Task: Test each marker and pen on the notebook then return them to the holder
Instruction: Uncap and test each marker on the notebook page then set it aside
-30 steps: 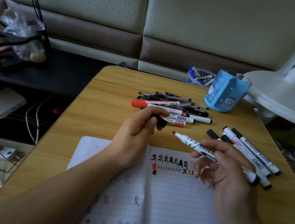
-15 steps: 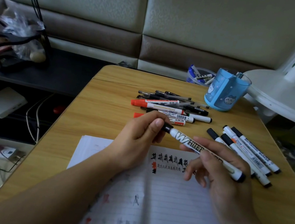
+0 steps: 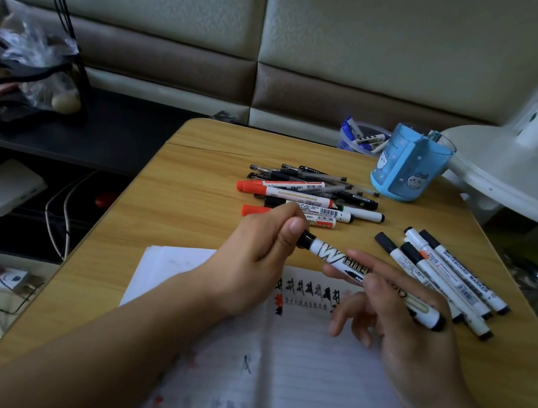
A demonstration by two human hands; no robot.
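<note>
A white whiteboard marker (image 3: 339, 258) with a black cap hangs level above the open lined notebook (image 3: 305, 375). My left hand (image 3: 261, 251) grips its capped end with curled fingers. My right hand (image 3: 397, 312) pinches the barrel near the back end. A row of black test marks runs across the page under the marker. The blue pen holder (image 3: 407, 168) stands at the back right of the wooden table (image 3: 192, 200). A pile of pens and red-capped markers (image 3: 300, 194) lies behind my left hand. Several black-capped markers (image 3: 447, 277) lie to the right of my right hand.
A clear tub with blue markers (image 3: 360, 137) sits behind the holder. A white round stand (image 3: 519, 183) overhangs the table's right rear corner. To the left, a dark low shelf (image 3: 108, 132) holds a bag, with cables and a white box below.
The cap, held apart in my left hand a second ago, now sits on the marker's tip. My hands came together and the marker shifted slightly right.
</note>
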